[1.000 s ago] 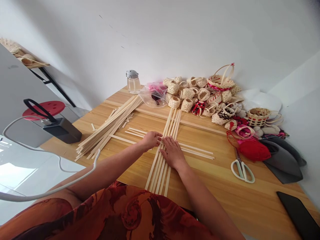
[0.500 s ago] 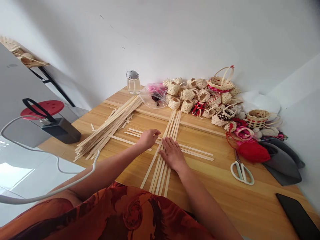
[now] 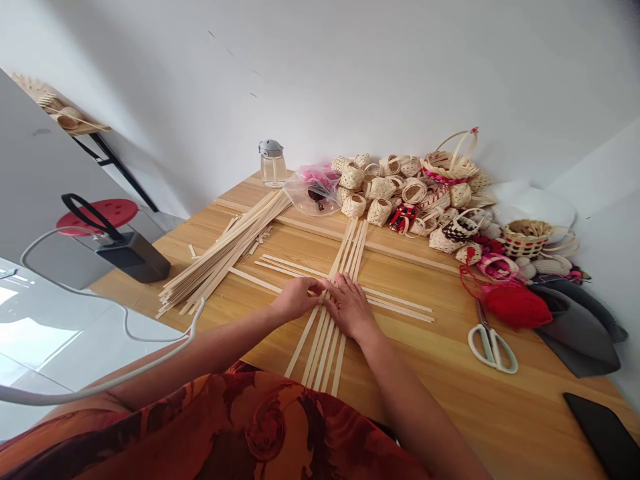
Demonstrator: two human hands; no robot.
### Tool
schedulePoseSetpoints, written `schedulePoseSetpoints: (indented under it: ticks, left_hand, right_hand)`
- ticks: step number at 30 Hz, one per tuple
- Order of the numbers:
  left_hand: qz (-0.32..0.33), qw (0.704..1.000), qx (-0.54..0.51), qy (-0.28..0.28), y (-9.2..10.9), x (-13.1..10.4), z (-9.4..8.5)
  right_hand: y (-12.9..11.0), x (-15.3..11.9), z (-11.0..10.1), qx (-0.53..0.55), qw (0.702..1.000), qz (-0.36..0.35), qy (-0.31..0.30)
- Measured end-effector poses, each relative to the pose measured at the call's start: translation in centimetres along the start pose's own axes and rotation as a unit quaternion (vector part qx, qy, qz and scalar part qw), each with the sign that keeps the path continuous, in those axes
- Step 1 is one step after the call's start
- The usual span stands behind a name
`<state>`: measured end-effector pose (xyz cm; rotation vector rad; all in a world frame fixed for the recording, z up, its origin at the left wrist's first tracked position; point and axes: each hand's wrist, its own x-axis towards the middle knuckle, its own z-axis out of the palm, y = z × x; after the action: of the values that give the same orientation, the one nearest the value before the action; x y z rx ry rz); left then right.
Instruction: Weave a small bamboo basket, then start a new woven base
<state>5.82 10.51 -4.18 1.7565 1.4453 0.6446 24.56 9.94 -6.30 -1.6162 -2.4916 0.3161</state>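
Several thin, flat, pale wooden strips [image 3: 300,347] run lengthwise in front of me and cross a few crosswise strips [image 3: 400,311]. My right hand [image 3: 353,310] lies flat over the crossing, fingers stretched forward, pressing on the strips. Beside it, my left hand [image 3: 299,298] has thumb and fingers pinched at the leftmost lengthwise strip, close to the right fingertips. Another loose strip [image 3: 253,278] reaches from the left toward my left hand, which covers its near end. Both hands hide most of the crossing.
Left lies a bundle of strips [image 3: 220,257]; behind stand a lidded bottle [image 3: 273,165] and a plastic bag [image 3: 313,193]. Small woven baskets [image 3: 380,190] are heaped at the back. Scissors [image 3: 493,347], red yarn [image 3: 517,305] and a phone [image 3: 600,430] lie right. A black box [image 3: 135,257] with a white cable sits left.
My left hand has moved right to the crossing, and its fingers have closed at the leftmost strip. My right hand stays on the strips. The view has shifted slightly.
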Motion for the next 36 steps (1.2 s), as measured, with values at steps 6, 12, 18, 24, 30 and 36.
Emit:
schedulePoseSetpoints:
  ticks: [6, 12, 18, 24, 30, 36]
  left_hand:
    - [0.002, 1.000, 0.020, 0.004, 0.6, -0.5, 0.1]
    - [0.015, 0.999, 0.035, 0.004, 0.3, -0.6, 0.5]
    - [0.064, 0.993, 0.096, 0.004, 0.4, -0.5, 0.3]
    - [0.103, 0.976, 0.184, 0.049, -0.2, 3.1, -1.5]
    - [0.023, 0.966, 0.245, 0.080, -0.9, 5.5, -2.2]
    - [-0.012, 0.965, 0.259, 0.038, -0.4, 5.9, -2.7]
  right_hand:
    - [0.1, 0.1, 0.1, 0.013, 1.000, 0.002, -0.002]
    - [0.1, 0.0, 0.1, 0.015, 1.000, 0.000, 0.013]
    - [0.2, 0.1, 0.3, 0.003, 1.000, -0.002, 0.017]
    - [0.4, 0.0, 0.5, -0.012, 0.999, -0.026, 0.037]
    - [0.1, 0.0, 0.2, -0.003, 0.999, -0.021, 0.036]
    - [-0.4, -0.5, -0.5, 0.028, 0.999, -0.013, 0.032]
